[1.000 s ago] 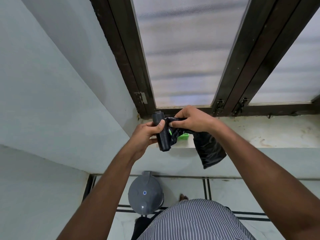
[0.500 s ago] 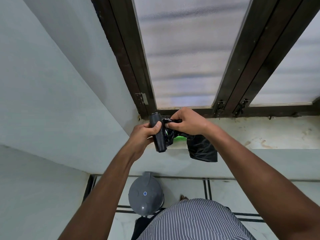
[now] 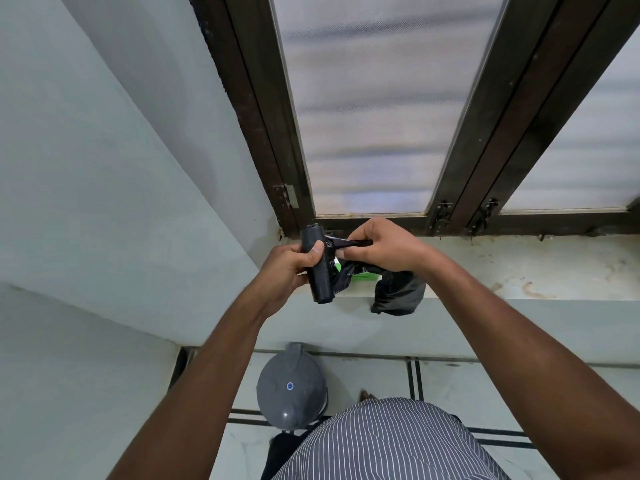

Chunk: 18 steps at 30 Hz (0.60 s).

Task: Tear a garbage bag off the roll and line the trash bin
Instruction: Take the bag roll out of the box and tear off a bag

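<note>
My left hand (image 3: 289, 268) grips a black roll of garbage bags (image 3: 318, 271), held nearly upright in front of the window sill. My right hand (image 3: 382, 244) pinches the loose black bag (image 3: 398, 289) that runs off the roll; its free end hangs bunched over the sill's front edge. Far below on the floor stands the grey trash bin (image 3: 291, 389) with its domed lid shut, between my forearms.
A stained white window sill (image 3: 519, 268) runs to the right under dark-framed frosted windows (image 3: 374, 109). A small green item (image 3: 363, 277) lies on the sill behind the bag. A pale wall (image 3: 104, 202) closes the left side. My striped shirt fills the bottom.
The hanging end of the bag has been drawn up and bunched; it hangs shorter than a second ago. Both hands shifted slightly left and up with the roll.
</note>
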{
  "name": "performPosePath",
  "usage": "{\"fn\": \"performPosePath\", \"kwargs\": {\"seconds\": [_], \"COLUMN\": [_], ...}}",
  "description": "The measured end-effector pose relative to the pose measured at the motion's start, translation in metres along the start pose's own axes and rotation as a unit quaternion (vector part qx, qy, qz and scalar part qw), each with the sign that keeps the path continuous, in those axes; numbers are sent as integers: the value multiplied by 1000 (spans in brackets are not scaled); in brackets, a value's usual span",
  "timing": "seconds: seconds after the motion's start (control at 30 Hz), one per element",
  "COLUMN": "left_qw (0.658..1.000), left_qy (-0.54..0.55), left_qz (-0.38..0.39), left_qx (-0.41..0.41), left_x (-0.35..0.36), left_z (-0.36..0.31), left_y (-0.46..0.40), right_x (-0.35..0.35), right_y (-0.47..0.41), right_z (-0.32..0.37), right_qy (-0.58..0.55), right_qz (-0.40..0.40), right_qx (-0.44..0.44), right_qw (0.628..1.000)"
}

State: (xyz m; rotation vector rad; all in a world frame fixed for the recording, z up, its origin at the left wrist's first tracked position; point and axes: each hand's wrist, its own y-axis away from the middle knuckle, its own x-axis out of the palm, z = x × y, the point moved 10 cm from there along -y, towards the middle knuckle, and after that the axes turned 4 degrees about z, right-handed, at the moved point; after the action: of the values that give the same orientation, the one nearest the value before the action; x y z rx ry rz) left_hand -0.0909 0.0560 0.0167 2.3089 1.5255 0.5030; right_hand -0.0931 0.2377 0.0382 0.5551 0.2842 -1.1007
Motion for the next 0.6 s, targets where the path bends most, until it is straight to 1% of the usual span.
{"fn": "performPosePath", "kwargs": {"seconds": [0.1,0.17,0.23,0.3,0.37,0.47,0.6], "left_qw": [1000,999,996,994,995,995,995], "left_qy": [4,32,41,27,15,-1,20], "left_qz": [-4,12,41,50,37,-10,-38], "left_qx": [20,37,65,89,97,96,85], "left_x": [2,5,11,16,16,4,-6], "left_z": [-3,-8,-17,-24,-29,-32,-31], "left_y": [0,4,8,11,11,8,8], "right_x": [-2,-7,-13,-10,-10,-14,-14], "right_y": [-3,-5,-5,-5,-6,-4,2], "right_z": [1,-9,-27,-25,-18,-12,-21], "right_qy": [23,43,24,16,-15,-65,-100], "right_qz": [-16,-43,-69,-66,-59,-46,-25], "right_qx": [4,22,48,49,39,29,53], "right_qw": [1000,998,996,997,997,996,993]}}
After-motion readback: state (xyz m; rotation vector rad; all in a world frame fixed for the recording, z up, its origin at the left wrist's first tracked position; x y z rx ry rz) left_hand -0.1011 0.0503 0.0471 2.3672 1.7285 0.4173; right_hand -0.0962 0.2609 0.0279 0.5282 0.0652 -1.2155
